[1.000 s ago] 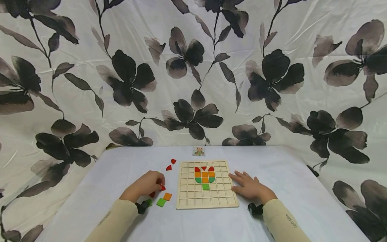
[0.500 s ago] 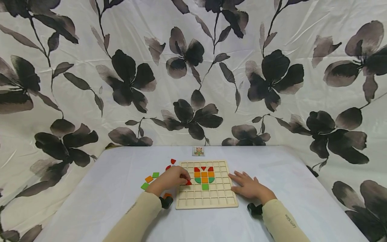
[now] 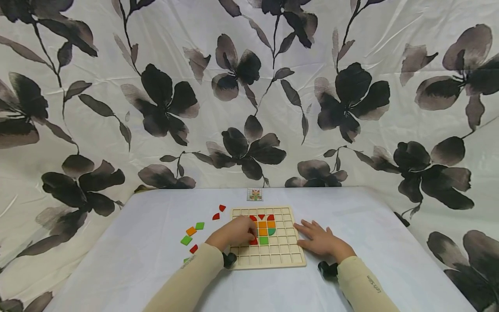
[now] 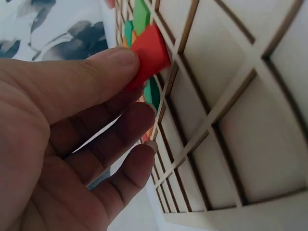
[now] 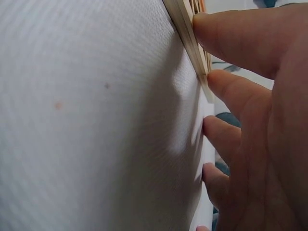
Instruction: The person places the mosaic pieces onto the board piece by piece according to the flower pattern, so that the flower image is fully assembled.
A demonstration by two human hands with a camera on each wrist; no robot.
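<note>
Head view: your left hand [image 3: 238,229] has a red piece [image 3: 254,242] over the grid board [image 3: 273,255], just left of the light-green square [image 3: 264,240]; this looks like the placing step. Your hand covers neighbouring cells.

Left wrist: your thumb pinches it, tilted; board contact and the opposing fingertip are unclear. Next likely calls for flattening, then releasing.

Right wrist: your right hand [image 5: 262,125], fingers spread, holds nothing, touching the board's edge; its little finger is cut off.
</note>
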